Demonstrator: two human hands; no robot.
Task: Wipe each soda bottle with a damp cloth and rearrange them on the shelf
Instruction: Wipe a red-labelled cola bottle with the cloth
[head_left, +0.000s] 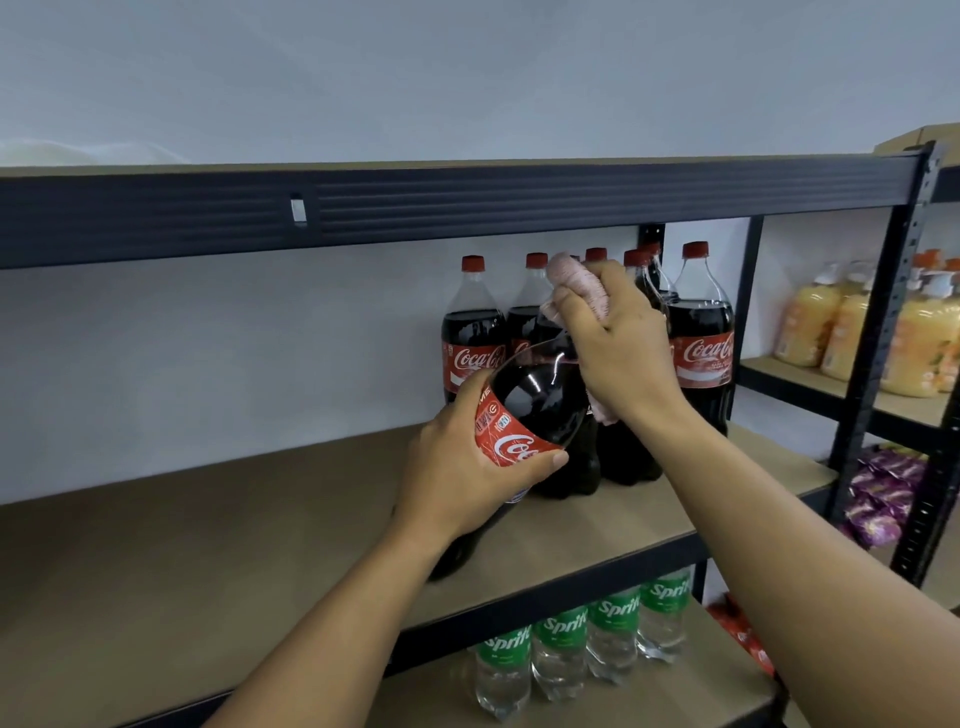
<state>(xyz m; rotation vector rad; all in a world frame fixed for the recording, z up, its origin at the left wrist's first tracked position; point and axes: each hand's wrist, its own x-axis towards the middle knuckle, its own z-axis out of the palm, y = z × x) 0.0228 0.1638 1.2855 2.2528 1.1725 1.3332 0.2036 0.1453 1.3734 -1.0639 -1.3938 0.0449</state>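
Observation:
My left hand grips a large cola bottle round its red label and holds it tilted, neck up and to the right, above the middle shelf. My right hand holds a pink cloth bunched round the bottle's neck and cap, which the cloth hides. Behind stand several more cola bottles with red caps, upright at the back right of the same shelf.
The dark beam of the upper shelf runs just above the bottle caps. Green-labelled Sprite bottles stand on the shelf below. A neighbouring rack at right holds orange pump bottles and purple packets.

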